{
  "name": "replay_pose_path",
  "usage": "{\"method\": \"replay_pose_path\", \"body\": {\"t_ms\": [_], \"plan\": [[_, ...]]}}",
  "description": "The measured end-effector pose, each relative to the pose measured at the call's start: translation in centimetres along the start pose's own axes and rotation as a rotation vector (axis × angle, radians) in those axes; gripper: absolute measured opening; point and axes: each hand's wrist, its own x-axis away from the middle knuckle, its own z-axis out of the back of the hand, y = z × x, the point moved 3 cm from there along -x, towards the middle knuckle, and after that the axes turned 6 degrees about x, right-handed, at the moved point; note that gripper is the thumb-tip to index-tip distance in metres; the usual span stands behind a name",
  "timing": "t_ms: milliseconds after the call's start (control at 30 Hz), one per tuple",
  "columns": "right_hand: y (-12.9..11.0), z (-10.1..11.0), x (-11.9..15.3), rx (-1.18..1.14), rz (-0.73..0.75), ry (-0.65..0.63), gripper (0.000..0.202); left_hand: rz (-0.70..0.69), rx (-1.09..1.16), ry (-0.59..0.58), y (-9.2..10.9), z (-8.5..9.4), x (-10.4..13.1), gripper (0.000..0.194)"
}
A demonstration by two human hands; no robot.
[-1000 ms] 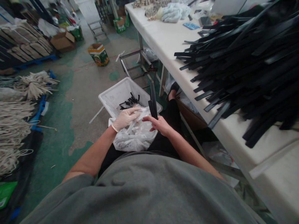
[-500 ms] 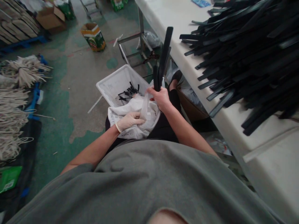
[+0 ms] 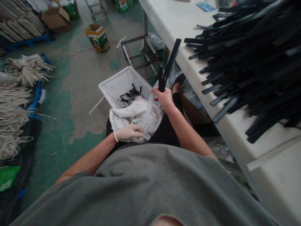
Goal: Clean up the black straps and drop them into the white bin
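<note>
My right hand (image 3: 165, 99) is closed round a few long black strips (image 3: 171, 62) that stick up from the fist, and its fingertips also pinch the top of a clear plastic bag (image 3: 148, 116). The lower end of that bag is between the fingers of my left hand (image 3: 129, 133), which wears a pale glove. Both hands are over a white woven sack (image 3: 119, 117) on my lap. Beyond the sack, a white bin (image 3: 109, 84) holds several short black pieces (image 3: 132, 94).
A white table (image 3: 164, 18) at the right carries a large heap of black strips (image 3: 244, 59). A metal frame (image 3: 135, 38) stands by the table. Bundles of pale cord (image 3: 14, 110) lie at the left; an open carton (image 3: 98, 39) is on the floor.
My left hand has moved down and slightly left, stretching the clear bag longer. The black strips in my right hand have tilted to the right.
</note>
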Motion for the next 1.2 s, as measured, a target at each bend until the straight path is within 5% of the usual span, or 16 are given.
{"method": "replay_pose_path", "body": {"t_ms": [100, 200, 400, 500, 600, 867, 1200], "plan": [[0.5, -0.5, 0.5, 0.053, -0.04, -0.112, 0.027, 0.106, -0.06, -0.092, -0.7, -0.8, -0.4, 0.025], [1.9, -0.5, 1.5, 0.072, -0.12, -0.296, 0.038, 0.13, -0.038, -0.086, -0.7, 0.4, -0.9, 0.024], [5.1, 0.4, 4.6, -0.053, -0.146, -0.485, 0.044, -0.279, 0.666, 0.515, 5.8, 9.9, -0.8, 0.015], [5.5, 0.7, 6.1, -0.061, -0.158, -0.496, 0.04, -0.462, 0.899, 0.704, 8.9, 12.5, -0.6, 0.024], [5.2, 0.7, 7.6, -0.079, -0.242, -0.499, 0.041, -0.477, 0.946, 0.769, 9.1, 11.4, -1.7, 0.028], [4.5, -0.3, 10.2, -0.007, -0.238, -0.449, 0.035, -0.274, 0.963, 0.688, 3.4, 4.3, -6.1, 0.021], [4.4, -0.6, 10.1, 0.209, -0.191, -0.41, 0.021, -0.28, 0.973, 0.622, 3.5, 3.5, -6.4, 0.024]]}}
